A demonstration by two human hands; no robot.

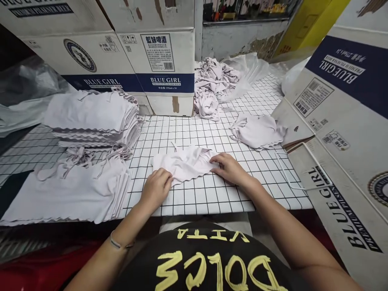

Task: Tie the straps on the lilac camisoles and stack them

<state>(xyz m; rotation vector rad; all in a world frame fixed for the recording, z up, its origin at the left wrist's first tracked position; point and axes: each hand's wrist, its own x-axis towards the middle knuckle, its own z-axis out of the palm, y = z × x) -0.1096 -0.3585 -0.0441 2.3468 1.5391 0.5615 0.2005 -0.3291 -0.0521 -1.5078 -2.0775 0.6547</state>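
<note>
A pale pink camisole [189,163] with a wavy hem lies rumpled on the table in front of me. My left hand [156,186] is at its lower left corner, fingers curled over the fabric's edge. On the other side, my right hand [229,167] grips the right end between thumb and fingers; the fingertips are partly hidden by cloth. To the left lie a tall stack of folded camisoles [87,111] and, nearer me, a flatter layered pile [72,186] with thin straps. Another camisole [257,131] lies crumpled to the right.
A large beer carton [163,87] stands at the back left, and another carton [321,97] leans in on the right beside a white wire frame [298,188]. Bunched pink garments [216,79] and clear plastic [251,72] lie at the back of the grid-patterned tablecloth [206,198].
</note>
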